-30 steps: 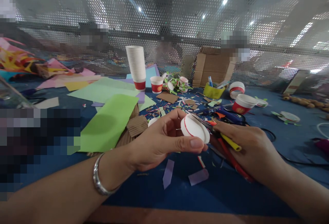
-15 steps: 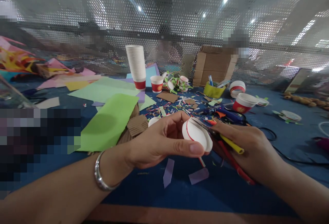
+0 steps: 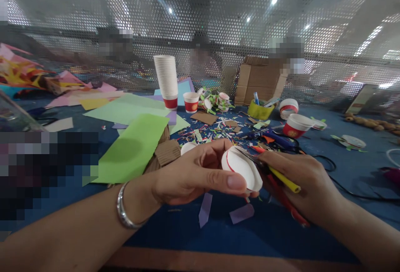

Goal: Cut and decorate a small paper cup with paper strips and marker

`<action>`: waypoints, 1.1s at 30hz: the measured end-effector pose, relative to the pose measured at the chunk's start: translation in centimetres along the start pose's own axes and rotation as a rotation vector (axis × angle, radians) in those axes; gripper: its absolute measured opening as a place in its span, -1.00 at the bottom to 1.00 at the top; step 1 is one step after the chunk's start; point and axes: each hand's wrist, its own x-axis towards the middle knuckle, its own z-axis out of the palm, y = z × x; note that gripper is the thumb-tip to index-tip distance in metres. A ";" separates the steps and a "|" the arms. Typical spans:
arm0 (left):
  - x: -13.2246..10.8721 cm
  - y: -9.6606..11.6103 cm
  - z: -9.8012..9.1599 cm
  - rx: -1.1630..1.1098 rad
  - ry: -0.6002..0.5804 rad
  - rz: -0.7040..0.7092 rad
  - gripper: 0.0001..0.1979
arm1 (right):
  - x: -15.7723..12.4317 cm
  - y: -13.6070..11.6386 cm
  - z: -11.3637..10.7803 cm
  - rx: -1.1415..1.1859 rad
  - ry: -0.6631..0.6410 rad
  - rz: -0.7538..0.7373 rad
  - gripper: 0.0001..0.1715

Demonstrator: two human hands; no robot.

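Observation:
My left hand [image 3: 200, 172], with a silver bangle at the wrist, grips the cut-down bottom of a paper cup [image 3: 239, 163]. The piece is white with a thin red line along its edge and is tilted toward me. My thumb lies across its near side, and the other fingers are behind it, partly hidden. My right hand [image 3: 300, 180] is closed around scissors [image 3: 283, 178] with red and yellow on the handles. Their dark blades meet the cup piece's right upper edge. Below, two purple paper pieces [image 3: 205, 210] lie on the blue table.
Green paper [image 3: 134, 151] and corrugated cardboard [image 3: 167, 152] lie left. Behind stand a tall stack of paper cups [image 3: 165, 76], a single cup [image 3: 191, 102] and a yellow-green holder [image 3: 260, 110]. A blue glue gun [image 3: 281, 139] with a black cord and another cup [image 3: 296, 126] are right, beyond scattered scraps.
The cup piece has turned slightly and moved a little down and right in my left hand. The scissors have shifted slightly right and down with my right hand.

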 end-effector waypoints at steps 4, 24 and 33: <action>-0.1 0.0 -0.1 -0.011 -0.044 0.004 -0.68 | -0.1 -0.1 -0.3 -0.034 -0.040 0.011 -0.75; 0.4 -0.2 -0.1 -0.045 0.094 0.047 -0.61 | 0.3 -0.3 -0.1 -0.066 -0.010 0.085 -0.72; 0.3 -0.1 0.6 -0.023 0.230 0.189 -0.67 | 1.6 -0.7 -0.3 -0.102 0.033 0.112 -0.56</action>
